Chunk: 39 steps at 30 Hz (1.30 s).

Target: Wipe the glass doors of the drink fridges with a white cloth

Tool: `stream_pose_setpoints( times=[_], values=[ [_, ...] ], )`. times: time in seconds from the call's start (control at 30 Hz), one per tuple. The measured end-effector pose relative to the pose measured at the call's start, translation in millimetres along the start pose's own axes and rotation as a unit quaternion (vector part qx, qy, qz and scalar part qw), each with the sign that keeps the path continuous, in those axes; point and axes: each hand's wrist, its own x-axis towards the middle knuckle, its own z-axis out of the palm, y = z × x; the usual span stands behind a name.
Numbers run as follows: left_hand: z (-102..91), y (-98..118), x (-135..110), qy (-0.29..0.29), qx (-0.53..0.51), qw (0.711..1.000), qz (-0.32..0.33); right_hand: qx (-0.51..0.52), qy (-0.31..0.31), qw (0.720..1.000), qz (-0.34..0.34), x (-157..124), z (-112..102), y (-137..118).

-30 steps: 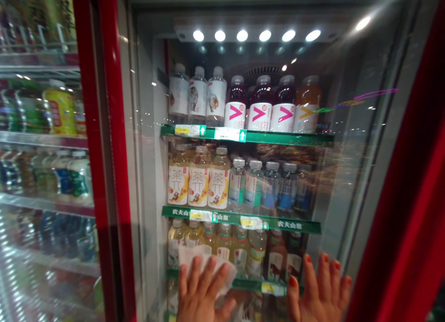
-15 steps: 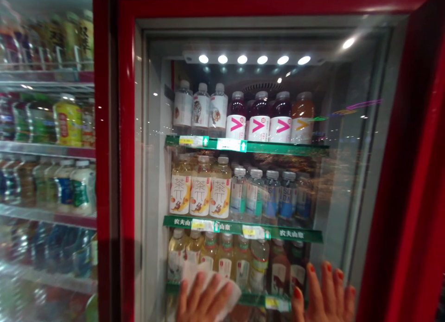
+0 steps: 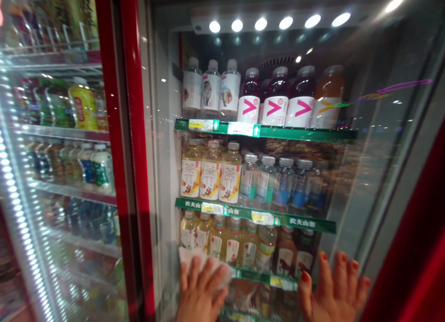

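Observation:
My left hand presses a crumpled white cloth against the lower part of a fridge's glass door, with the fingers spread over it. My right hand, its nails painted red, lies flat and empty on the same glass, further right. Behind the glass, green-edged shelves hold rows of bottled drinks. Nearest my hands are bottles of pale yellow drink, with tea bottles on the shelf above. The bottom shelf is partly hidden by my hands.
A red door frame runs down the left side of this door. Beyond it stands a neighbouring glass-fronted fridge, lit by an LED strip and stocked with bottles. More red framing fills the lower right corner. Lights shine along the top.
The view has shifted, so the door and shelves sit further right and higher in the picture. Both hands and the cloth stay low on the glass, with little movement against it.

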Motion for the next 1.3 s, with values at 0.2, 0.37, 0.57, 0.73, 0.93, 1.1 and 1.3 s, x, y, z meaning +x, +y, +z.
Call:
stream_pose_setpoints(
  times=[0.2,0.37,0.57,0.73,0.93,1.1,1.3],
  values=[
    [-36.0,32,107,0.089,0.006,0.992,-0.091,0.016,-0.007,1.0,0.015,2,-3,-5],
    [-45.6,40,135,0.059,0.014,0.988,0.143,0.067,-0.067,0.995,0.005,7,-19,6],
    [-85.9,-24,264,0.192,-0.022,0.968,-0.161,0.041,-0.067,0.995,-0.068,11,-21,27],
    [-91.5,16,288,0.085,-0.003,0.971,0.225,0.068,-0.029,0.993,-0.088,88,-22,12],
    [-127.5,-79,325,0.118,-0.004,0.993,0.031,0.035,-0.014,0.995,-0.088,168,-10,13],
    [-125.5,-40,339,0.104,-0.016,0.993,0.05,0.017,-0.006,0.994,-0.108,163,-2,12],
    [-123.7,-44,324,0.004,-0.002,0.963,0.269,0.034,0.029,0.993,-0.111,212,-22,11]
  ],
)
